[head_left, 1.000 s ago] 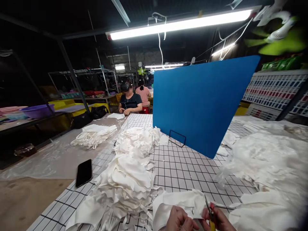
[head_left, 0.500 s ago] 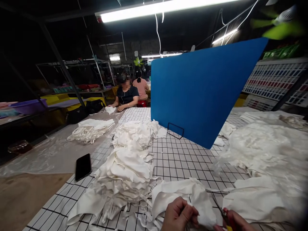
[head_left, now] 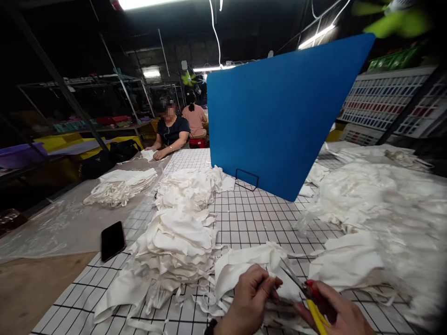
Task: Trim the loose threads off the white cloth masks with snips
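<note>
My left hand [head_left: 249, 298] pinches the edge of a white fabric piece [head_left: 244, 265] that lies on the checked table [head_left: 258, 223] in front of me. My right hand [head_left: 331, 311] grips a pair of scissors with yellow and red handles [head_left: 305, 293]; the blades point up and left at the fabric, close to my left fingers. Both hands sit at the bottom edge of the view, and the wrists are cut off.
A tall stack of white fabric pieces [head_left: 178, 242] stands left of my hands, a loose heap [head_left: 377, 209] on the right. A black phone [head_left: 112, 239] lies left. A blue divider board [head_left: 279, 116] stands upright mid-table. A seated person [head_left: 171, 132] works at the far end.
The view has tilted downward, so my hands show more fully. The scissors' blades now reach the fabric held by my left hand.
</note>
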`<control>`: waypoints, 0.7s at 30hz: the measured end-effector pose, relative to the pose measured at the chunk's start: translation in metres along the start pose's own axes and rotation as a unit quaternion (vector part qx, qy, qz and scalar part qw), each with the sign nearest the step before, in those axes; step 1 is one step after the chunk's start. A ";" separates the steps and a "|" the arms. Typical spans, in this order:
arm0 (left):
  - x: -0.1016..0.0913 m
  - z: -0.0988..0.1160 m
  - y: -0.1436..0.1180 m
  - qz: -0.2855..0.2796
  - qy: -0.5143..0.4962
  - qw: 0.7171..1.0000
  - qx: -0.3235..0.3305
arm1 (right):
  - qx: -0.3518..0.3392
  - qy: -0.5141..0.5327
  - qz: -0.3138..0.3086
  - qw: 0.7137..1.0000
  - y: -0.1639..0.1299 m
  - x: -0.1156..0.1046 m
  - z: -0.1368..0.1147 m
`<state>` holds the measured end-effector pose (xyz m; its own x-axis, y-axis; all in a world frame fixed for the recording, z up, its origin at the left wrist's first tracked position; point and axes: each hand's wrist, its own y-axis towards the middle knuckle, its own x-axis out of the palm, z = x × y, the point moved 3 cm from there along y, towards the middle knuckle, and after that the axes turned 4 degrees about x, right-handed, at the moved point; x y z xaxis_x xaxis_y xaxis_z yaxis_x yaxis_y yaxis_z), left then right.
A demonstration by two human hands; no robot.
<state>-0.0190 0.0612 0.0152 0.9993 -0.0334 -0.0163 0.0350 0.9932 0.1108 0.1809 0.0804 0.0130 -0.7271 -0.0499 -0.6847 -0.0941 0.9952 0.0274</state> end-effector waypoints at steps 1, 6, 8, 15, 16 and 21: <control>0.000 0.002 0.000 -0.003 0.003 1.000 0.002 | -0.003 -0.018 -0.014 1.000 0.001 -0.004 -0.003; -0.001 0.007 0.001 -0.021 0.023 0.999 0.016 | -0.006 -0.047 -0.087 0.995 0.000 -0.017 -0.018; -0.001 0.006 0.001 -0.029 0.033 0.999 0.018 | -0.021 -0.054 -0.106 0.993 -0.003 -0.017 -0.023; 0.002 0.006 0.001 -0.063 0.065 0.995 0.038 | -0.059 -0.116 -0.068 0.989 -0.009 -0.015 -0.031; 0.002 0.006 0.001 -0.068 0.067 0.995 0.043 | -0.068 -0.123 -0.060 0.988 -0.010 -0.016 -0.032; 0.003 0.007 -0.001 -0.086 0.079 0.991 0.059 | -0.072 -0.144 -0.069 0.984 -0.011 -0.018 -0.035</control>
<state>-0.0160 0.0598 0.0220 0.9646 -0.1733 -0.1990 0.2143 0.9544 0.2080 0.1712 0.0676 0.0505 -0.4792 -0.1377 -0.8668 -0.2896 0.9571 0.0080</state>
